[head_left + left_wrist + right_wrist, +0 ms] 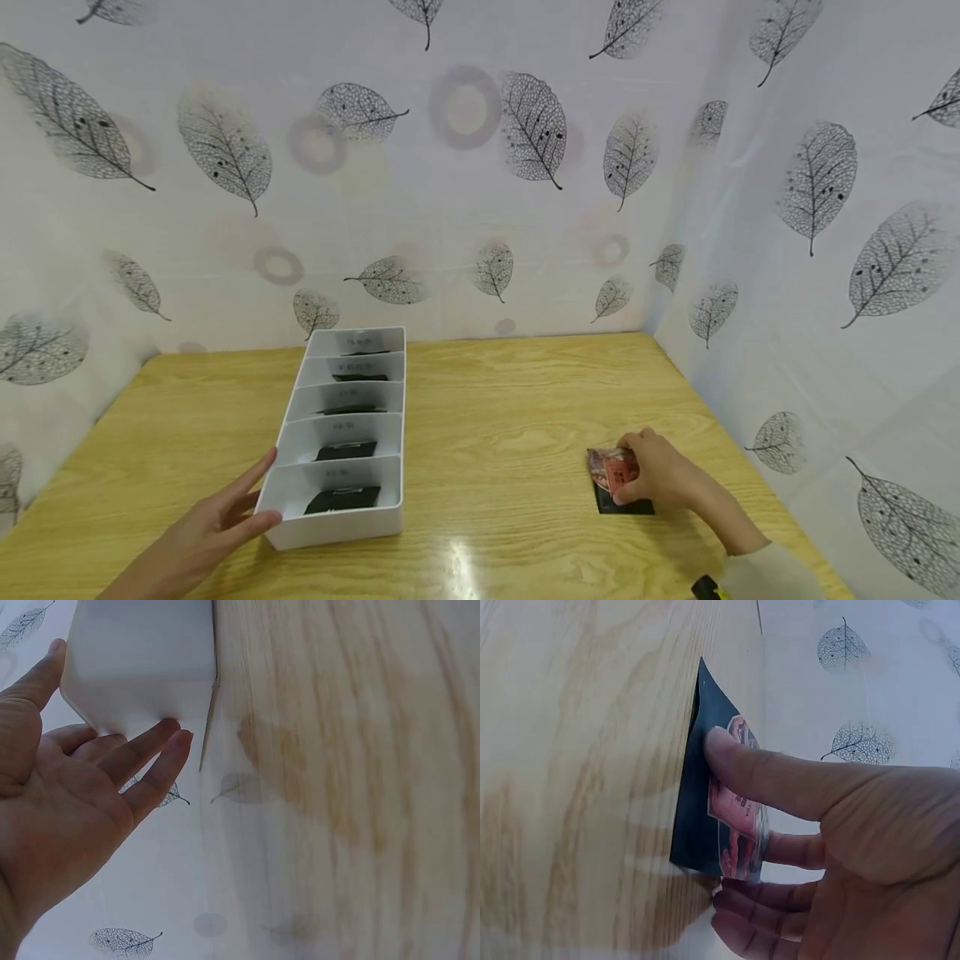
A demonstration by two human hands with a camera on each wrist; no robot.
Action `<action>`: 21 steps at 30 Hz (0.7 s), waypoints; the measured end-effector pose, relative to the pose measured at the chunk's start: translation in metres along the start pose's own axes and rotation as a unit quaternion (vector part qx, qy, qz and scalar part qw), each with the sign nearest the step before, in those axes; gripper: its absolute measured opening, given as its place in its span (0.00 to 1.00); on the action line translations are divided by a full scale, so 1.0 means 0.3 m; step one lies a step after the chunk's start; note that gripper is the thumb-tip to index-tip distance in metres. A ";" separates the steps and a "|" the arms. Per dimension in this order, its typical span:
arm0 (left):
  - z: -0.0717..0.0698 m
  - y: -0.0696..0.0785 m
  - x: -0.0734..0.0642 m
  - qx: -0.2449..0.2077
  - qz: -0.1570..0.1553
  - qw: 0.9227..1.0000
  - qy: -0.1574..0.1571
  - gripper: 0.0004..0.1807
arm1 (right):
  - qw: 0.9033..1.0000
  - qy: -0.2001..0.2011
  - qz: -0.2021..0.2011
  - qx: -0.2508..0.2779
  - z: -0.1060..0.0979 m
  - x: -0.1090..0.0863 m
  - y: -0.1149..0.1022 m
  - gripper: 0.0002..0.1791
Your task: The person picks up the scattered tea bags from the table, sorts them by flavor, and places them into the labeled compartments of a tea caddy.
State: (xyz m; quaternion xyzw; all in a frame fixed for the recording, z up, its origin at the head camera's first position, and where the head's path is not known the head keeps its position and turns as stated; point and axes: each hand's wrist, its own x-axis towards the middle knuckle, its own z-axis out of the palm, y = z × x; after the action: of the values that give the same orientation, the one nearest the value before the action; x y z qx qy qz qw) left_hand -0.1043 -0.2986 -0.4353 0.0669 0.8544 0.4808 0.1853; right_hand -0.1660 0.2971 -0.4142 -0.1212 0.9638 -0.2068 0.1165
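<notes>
A white divided storage box (330, 527) stands on the left of the table, with dark flat packets (343, 498) in its several compartments. My left hand (202, 529) touches the near left corner of the box, its fingers fairly straight. In the left wrist view, the fingertips (166, 726) of that hand rest against the white wall. On the right, my right hand (660, 473) pinches a black sachet with a red and pink label (611, 467) between thumb and fingers. The right wrist view shows the thumb across the front of the sachet (697, 817), the other fingers behind it.
The wood-grain table (495, 417) extends between the box and the sachet. White cloth with a leaf print (465, 200) hangs behind the table and along both sides. A black and yellow object (707, 588) shows by the right sleeve.
</notes>
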 end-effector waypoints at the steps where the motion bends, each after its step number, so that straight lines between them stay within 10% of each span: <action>1: 0.000 -0.001 0.000 0.000 0.003 1.000 0.000 0.46 | 1.000 0.001 0.001 0.010 -0.001 0.002 0.003 0.37; 8: 0.006 -0.008 -0.002 0.010 0.025 1.000 0.009 0.45 | 0.996 0.026 -0.036 0.079 -0.004 -0.002 0.041 0.12; 21: 0.002 -0.004 0.001 0.001 0.004 1.000 -0.001 0.46 | 0.964 0.048 -0.034 0.258 -0.040 0.005 0.036 0.17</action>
State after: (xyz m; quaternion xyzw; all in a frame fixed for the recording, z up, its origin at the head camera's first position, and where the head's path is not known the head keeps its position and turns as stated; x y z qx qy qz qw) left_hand -0.1042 -0.2987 -0.4368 0.0711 0.8546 0.4805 0.1840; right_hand -0.1726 0.3105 -0.4084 -0.1094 0.8775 -0.4581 0.0904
